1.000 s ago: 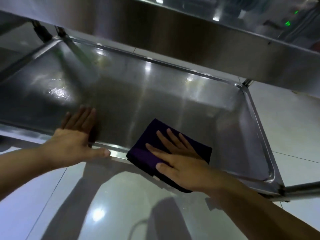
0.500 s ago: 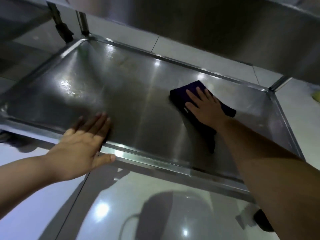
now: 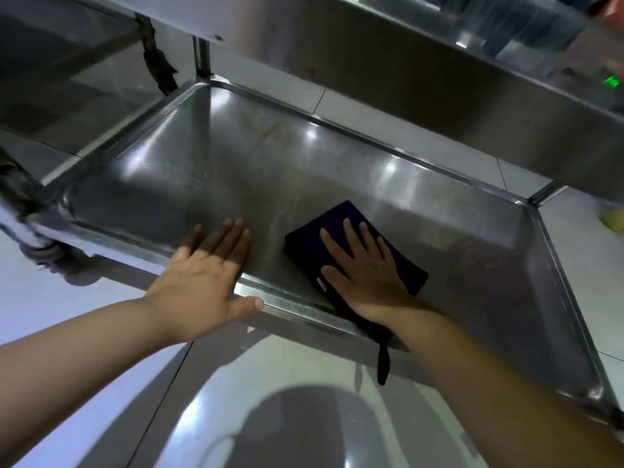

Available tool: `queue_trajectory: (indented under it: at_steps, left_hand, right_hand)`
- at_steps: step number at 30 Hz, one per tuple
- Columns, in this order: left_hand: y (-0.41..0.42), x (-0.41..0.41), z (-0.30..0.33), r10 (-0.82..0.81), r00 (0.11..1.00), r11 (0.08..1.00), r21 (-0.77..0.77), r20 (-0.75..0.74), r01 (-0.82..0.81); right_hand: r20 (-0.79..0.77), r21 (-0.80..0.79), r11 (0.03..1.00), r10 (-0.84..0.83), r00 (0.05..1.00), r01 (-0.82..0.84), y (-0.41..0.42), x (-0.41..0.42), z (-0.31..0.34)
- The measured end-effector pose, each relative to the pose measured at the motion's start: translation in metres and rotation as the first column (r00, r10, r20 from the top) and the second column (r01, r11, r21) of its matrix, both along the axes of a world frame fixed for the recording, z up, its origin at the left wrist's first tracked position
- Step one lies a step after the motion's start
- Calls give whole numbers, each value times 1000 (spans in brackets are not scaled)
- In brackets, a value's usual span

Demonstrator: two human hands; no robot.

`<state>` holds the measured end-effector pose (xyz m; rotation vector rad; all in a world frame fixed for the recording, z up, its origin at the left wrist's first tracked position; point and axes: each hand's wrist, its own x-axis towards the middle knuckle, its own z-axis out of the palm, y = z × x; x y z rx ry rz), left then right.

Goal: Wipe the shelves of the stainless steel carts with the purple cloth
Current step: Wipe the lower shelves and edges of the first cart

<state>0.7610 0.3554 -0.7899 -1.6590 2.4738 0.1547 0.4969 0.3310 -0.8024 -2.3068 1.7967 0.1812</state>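
I see my right hand [image 3: 366,265] flat, fingers straight, on the purple cloth [image 3: 405,265], left hand [image 3: 206,278] flat on the shelf [image 3: 304,163]; its dangling tail could snag the rim.

You've got a brushed stainless steel lower cart shelf [image 3: 304,170]: semi-gloss, smooth, faint streaks, light glare spots. Folded dark purple cloth [image 3: 401,261] looks matt, soft-woven. Upper steel shelf's side panel [image 3: 422,79] has a duller satin finish. Pale tiled floor [image 3: 304,400] is glossy, mirror-like reflections.
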Motion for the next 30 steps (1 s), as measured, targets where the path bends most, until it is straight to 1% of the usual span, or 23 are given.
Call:
queue_trajectory:
  at_steps: [2,4,6,7,9,11,12,15,18,20,25,28,30]
  left_hand:
    - [-1,0,2,-1,1000,1000,27,-22,2]
    - [-6,5,10,13,993,994,112,-116,0]
    - [-15,23,17,34,980,989,147,-198,-4]
    - [-20,36,17,30,982,992,126,-186,-7]
    - [-27,64,13,18,996,997,70,-91,-11]
    - [-29,82,4,20,1000,998,57,-15,-19]
    - [-29,86,-1,11,1000,999,46,-1,-11]
    - [-30,87,-8,-24,999,999,38,-24,25]
    - [-29,87,-11,-50,998,999,-19,-48,50]
    - [-27,84,-12,-52,998,998,-48,-41,50]
    - [-29,79,-15,-10,999,997,-80,-38,7]
    - [-29,79,-15,-3,999,995,-100,-47,-2]
    - [-29,79,-15,3,998,995,-99,-65,-9]
  right_hand:
    - [-9,58,998,29,1000,-28,24,13,2]
    - [0,90,992,87,996,-87,43,22,4]
    - [35,97,985,141,989,-144,54,26,8]
    - [50,98,983,150,987,-154,55,26,8]
    - [44,77,986,146,988,-149,48,24,7]
    - [17,23,994,105,994,-105,30,24,3]
    - [20,-10,998,69,997,-69,17,23,0]
    - [8,-102,995,-11,1000,12,-31,18,-4]
    - [-7,-150,983,-106,994,103,-80,10,-2]
    - [15,-133,975,-175,984,175,-110,6,1]
    - [-32,-44,950,-311,950,309,-157,14,9]
    - [-32,-24,946,-323,946,323,-156,23,10]
    - [-34,-38,961,-275,961,274,-146,32,7]
